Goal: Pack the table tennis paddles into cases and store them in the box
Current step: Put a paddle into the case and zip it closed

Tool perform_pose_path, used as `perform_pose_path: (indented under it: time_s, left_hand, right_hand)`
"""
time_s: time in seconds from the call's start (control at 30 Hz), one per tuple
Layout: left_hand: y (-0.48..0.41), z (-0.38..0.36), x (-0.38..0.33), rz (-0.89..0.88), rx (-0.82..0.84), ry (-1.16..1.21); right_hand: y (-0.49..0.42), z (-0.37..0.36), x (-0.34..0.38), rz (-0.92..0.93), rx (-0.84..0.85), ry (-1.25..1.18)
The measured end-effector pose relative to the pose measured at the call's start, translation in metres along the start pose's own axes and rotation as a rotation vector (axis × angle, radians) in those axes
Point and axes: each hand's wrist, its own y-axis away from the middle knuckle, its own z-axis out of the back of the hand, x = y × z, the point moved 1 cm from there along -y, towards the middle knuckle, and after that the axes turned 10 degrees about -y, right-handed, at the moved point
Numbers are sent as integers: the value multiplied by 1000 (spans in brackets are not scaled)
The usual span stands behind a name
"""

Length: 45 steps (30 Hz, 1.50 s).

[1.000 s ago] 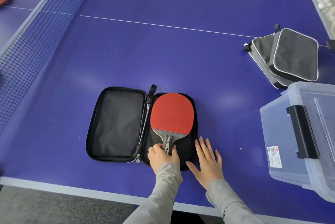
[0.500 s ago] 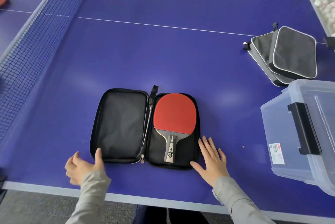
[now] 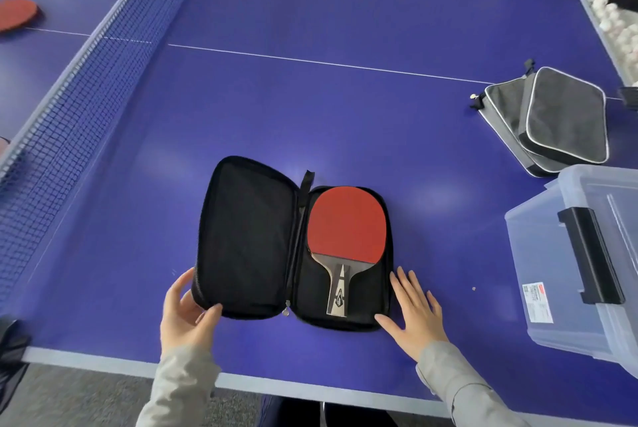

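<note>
We see the blue table filling most of the view, with its net running along the left side. At the right edge sits a clear plastic box with a black latch on its lid. Beyond it, two grey cases lie overlapped, the upper one partly on top of the lower. Near the table's front edge we find the open black case spread like a book, its long axis running away from the person. The red paddle lies flat in the right half with its red face up. Its long axis runs parallel to the case, the blade pointing away from the person and the handle pointing toward the near edge. The left hand grips the near left corner of the case's left half, thumb along the outer edge and fingers curled at the corner. The right hand rests flat on the table with straight, spread fingers, their tips touching the case's right edge and holding nothing. Across the net at far left we see part of a second red paddle. White balls are lined up at the far right. A small zipper pull hangs at the case's near edge, between the two halves.
</note>
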Motion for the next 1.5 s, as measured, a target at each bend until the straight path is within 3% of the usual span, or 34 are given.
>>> perform_pose_path:
  time_s: [0.17,0.23,0.33,0.4,0.47,0.63,0.7,0.8,0.93,1.0,1.17,1.5]
  left_hand:
    - [40,-48,-19,-391,153,-208]
    - [51,-72,-14,-574,289,-321]
    - [64,-108,2,-831,427,-535]
    - [69,-128,11,-884,496,-653]
    - [69,-140,19,-890,518,-708]
    - [62,-150,24,-951,466,-724]
    - [46,-144,19,-846,365,-676]
    - [3,-131,7,-421,216,-600]
    - [-47,-128,-10,110,282,-338]
    - [-59,-134,-18,273,346,-266]
    - [-67,-149,-27,432,447,-217]
    - [-62,-161,-35,357,540,-369]
  right_hand:
    - [3,13,13,-20,-7,-131]
    - [7,23,26,-51,-100,-426]
    - [17,57,57,-132,-265,-1053]
    - [13,73,70,-170,-217,-1232]
    - [4,77,74,-138,-174,-1167]
    - [-15,62,64,-233,-300,-977]
    - [-19,60,59,-251,-324,-969]
    - [-24,52,50,-322,-320,-991]
    - [-27,42,44,-350,-290,-943]
    - [-27,39,42,-356,-300,-949]
    - [-26,37,35,-362,-259,-1116]
    - [-37,32,18,-373,-134,-1189]
